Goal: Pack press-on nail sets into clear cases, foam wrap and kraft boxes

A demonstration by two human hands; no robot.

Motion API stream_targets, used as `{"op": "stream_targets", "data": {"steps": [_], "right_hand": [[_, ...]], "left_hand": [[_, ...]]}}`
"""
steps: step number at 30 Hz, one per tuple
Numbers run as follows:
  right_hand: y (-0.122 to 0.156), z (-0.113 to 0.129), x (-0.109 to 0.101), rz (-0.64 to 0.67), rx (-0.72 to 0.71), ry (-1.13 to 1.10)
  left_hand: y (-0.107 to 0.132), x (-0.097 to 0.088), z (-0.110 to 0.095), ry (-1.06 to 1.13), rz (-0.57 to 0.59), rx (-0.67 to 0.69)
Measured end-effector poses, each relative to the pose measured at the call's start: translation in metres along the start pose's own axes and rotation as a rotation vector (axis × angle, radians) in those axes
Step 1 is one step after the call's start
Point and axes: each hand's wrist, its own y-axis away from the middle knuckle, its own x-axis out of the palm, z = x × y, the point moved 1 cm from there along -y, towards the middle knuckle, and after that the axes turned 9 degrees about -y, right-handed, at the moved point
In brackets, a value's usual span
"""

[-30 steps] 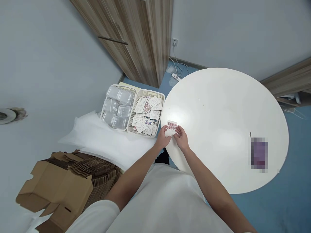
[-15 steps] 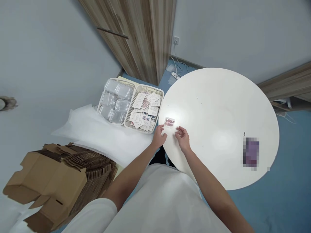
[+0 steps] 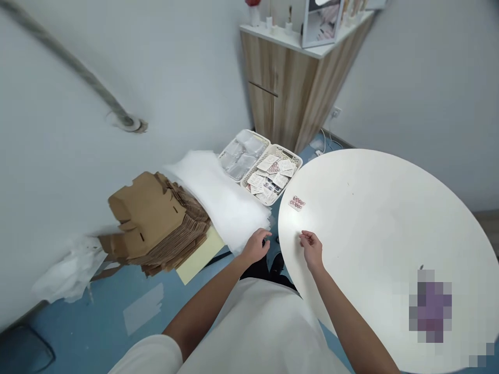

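Note:
A small card of red pieces [image 3: 297, 203] lies on the round white table [image 3: 382, 223] near its left edge. My right hand [image 3: 311, 249] rests on the table below the card, fingers loosely curled, holding nothing. My left hand [image 3: 256, 245] hovers off the table's left edge, by the near end of the white sheet stack [image 3: 218, 200], fingers curled and empty. Both hands are apart from the card.
A white basket of printed cards [image 3: 273, 176] and a basket of clear plastic shells [image 3: 242, 154] sit beyond the sheets. A pile of flat brown cartons [image 3: 156, 223] lies to the left. A wooden cabinet [image 3: 296, 93] stands behind. A blurred purple item [image 3: 431, 306] is on the table's right.
Both hands have let go of the card and drawn back toward my body; the card stays on the table. The view has swung left, bringing the cartons toward the middle.

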Motion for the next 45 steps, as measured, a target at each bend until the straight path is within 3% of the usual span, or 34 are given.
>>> {"op": "stream_targets", "data": {"steps": [5, 8, 13, 17, 20, 25, 31, 37, 45], "right_hand": [[0.019, 0.005, 0.012, 0.09, -0.035, 0.104], [0.018, 0.012, 0.033, 0.133, -0.078, 0.151], [-0.003, 0.035, 0.105, 0.257, -0.182, 0.184], [-0.013, 0.052, 0.159, 0.327, -0.25, 0.248], [-0.013, 0.059, 0.179, 0.338, -0.241, 0.268], [-0.025, 0.071, 0.19, 0.3, -0.203, 0.228], [-0.081, 0.082, 0.207, 0.279, -0.189, 0.221], [-0.14, 0.085, 0.226, 0.313, -0.218, 0.329], [-0.19, 0.085, 0.251, 0.335, -0.31, 0.471]], "left_hand": [[0.028, -0.023, 0.006, -0.007, -0.096, -0.072], [0.036, -0.043, 0.015, -0.023, -0.141, -0.092], [0.042, -0.088, 0.044, -0.022, -0.212, -0.105], [0.03, -0.121, 0.068, -0.009, -0.246, -0.11], [0.01, -0.137, 0.078, 0.037, -0.25, -0.113], [-0.037, -0.154, 0.081, 0.14, -0.22, -0.136], [-0.097, -0.172, 0.078, 0.109, -0.232, -0.162], [-0.159, -0.185, 0.084, -0.082, -0.186, -0.144], [-0.223, -0.182, 0.101, -0.27, -0.149, -0.227]]}}
